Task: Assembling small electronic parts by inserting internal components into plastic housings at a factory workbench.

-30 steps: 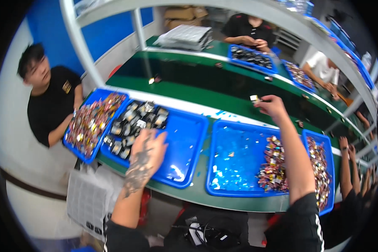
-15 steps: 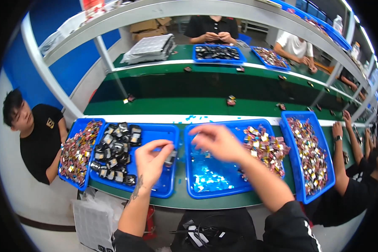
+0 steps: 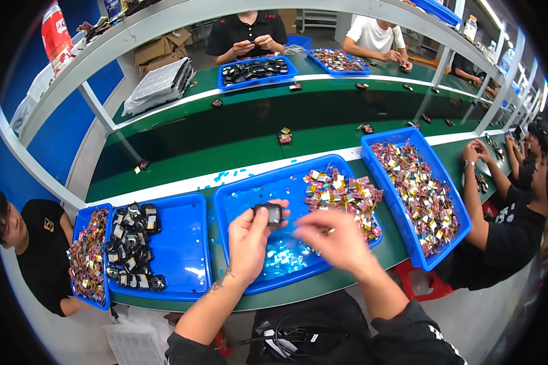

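Note:
My left hand [image 3: 248, 244] is closed round a small black case with a grey, window-like middle [image 3: 271, 213], holding it over the middle blue tray [image 3: 240, 190]. Just to its right, my right hand [image 3: 338, 240] is smeared by motion, so I cannot tell whether its fingers hold anything. Beyond that hand, a heap of small electronic parts in pink, white and yellow [image 3: 344, 196] fills the right side of the same tray. Shiny blue film scraps [image 3: 283, 258] lie on the tray's floor beneath my hands.
To the left stands a blue tray [image 3: 186, 243] with similar black cases [image 3: 134, 240]; a narrower tray of parts [image 3: 88, 261] adjoins it. A full parts tray [image 3: 417, 194] sits right. Scattered parts lie on the green conveyor [image 3: 237, 149]. Co-workers sit opposite and at both sides.
My left hand has moved right, from the black-case tray to the middle tray, with a black case in it. My right hand has come lower and nearer to it. The whole view has turned.

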{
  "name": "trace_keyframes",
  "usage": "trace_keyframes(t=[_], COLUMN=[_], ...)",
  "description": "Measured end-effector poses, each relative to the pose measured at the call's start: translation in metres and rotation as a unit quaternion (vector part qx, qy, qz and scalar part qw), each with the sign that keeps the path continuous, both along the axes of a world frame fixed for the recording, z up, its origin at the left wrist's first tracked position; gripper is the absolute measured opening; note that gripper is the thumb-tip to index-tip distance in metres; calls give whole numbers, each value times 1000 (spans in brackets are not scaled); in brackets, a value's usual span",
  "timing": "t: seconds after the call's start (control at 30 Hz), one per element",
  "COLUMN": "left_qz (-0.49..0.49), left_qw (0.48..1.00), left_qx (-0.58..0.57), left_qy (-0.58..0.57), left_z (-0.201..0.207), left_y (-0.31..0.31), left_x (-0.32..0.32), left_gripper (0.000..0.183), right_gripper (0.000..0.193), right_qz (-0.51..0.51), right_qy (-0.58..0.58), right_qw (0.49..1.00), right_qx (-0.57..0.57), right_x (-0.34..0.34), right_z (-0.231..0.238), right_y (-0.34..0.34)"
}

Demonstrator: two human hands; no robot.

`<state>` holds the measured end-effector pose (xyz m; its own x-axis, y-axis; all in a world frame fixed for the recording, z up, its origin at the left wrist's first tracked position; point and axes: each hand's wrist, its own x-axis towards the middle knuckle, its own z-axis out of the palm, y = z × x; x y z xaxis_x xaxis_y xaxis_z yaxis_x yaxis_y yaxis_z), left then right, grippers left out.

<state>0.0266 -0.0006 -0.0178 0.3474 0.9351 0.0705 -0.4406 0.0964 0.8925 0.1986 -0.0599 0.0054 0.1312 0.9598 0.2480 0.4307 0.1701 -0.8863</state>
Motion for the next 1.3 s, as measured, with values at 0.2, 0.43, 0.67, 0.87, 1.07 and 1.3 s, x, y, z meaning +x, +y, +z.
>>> trace_keyframes(t=[0.2, 0.43, 0.67, 0.87, 1.07, 1.3], left_qz=[-25, -32, -52, 33, 17, 59], left_qw=[995, 993, 947, 962, 989, 946], left_qx=[-94, 39, 211, 217, 101, 248], left_qy=[18, 103, 238, 164, 103, 201], left_z=[-6, -2, 5, 1, -11, -9], left_y=[17, 8, 1, -3, -6, -4], left_x=[-2, -7, -7, -8, -7, -11], left_gripper=[37, 33, 38, 25, 10, 12], right_gripper=[14, 12, 12, 12, 14, 15], right_qz=[-196, -147, 31, 25, 59, 43], right_qy=[-434, -8, -2, 186, 324, 137], right_qw=[879, 989, 999, 980, 937, 990], right_qx=[14, 27, -41, -67, -114, 5], right_x=[92, 67, 14, -13, -23, -19], right_z=[14, 21, 46, 23, -1, 25], right_y=[-6, -2, -6, -4, -11, 9])
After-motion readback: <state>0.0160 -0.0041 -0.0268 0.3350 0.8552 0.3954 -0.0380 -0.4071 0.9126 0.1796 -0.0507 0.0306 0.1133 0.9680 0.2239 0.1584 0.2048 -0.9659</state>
